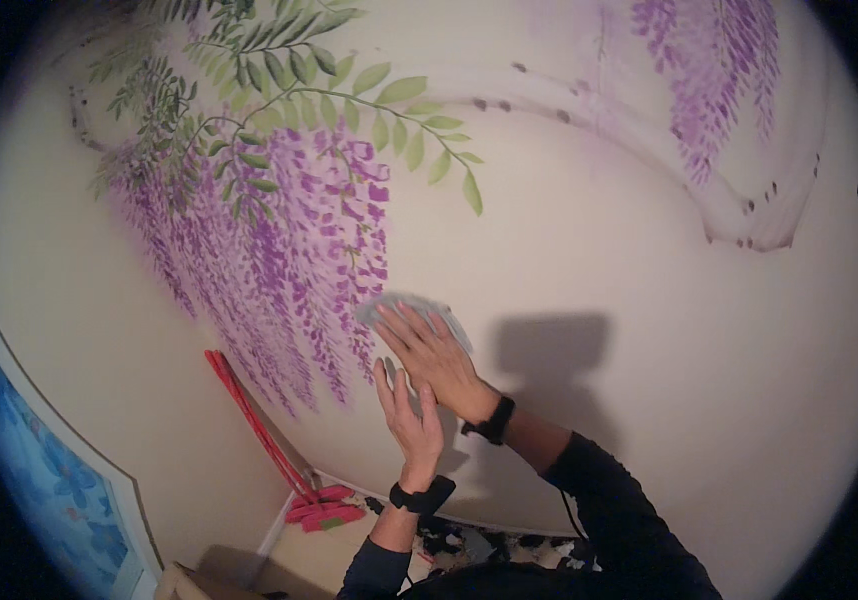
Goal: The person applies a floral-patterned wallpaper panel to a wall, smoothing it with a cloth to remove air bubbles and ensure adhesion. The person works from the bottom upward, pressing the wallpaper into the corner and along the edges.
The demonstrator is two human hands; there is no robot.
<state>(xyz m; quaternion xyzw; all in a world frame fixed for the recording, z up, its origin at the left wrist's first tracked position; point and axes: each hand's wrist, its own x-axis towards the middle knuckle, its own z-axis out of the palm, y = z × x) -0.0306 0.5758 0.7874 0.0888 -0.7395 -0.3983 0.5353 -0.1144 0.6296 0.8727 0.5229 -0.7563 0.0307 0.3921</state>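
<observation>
A wall [669, 330] painted with purple wisteria blossoms [271, 247] and green leaves [403, 90] fills most of the view. My right hand [436, 360] lies with its fingers stretched over a grey cloth [418, 304], pressing it flat to the wall at the right edge of the blossoms. Just below it, my left hand [410, 420] is raised with its fingers apart and nothing in it, its thumb close to the right hand's heel. Both wrists wear black bands. Whether the two hands touch is hard to tell.
Red-handled brooms [264, 435] lean in the corner, their red heads [324, 510] on the floor. A black-and-white patterned covering [474, 544] lies along the wall's foot. A cardboard box [189, 585] stands at the bottom left, near a blue floral panel [46, 465] in a white frame.
</observation>
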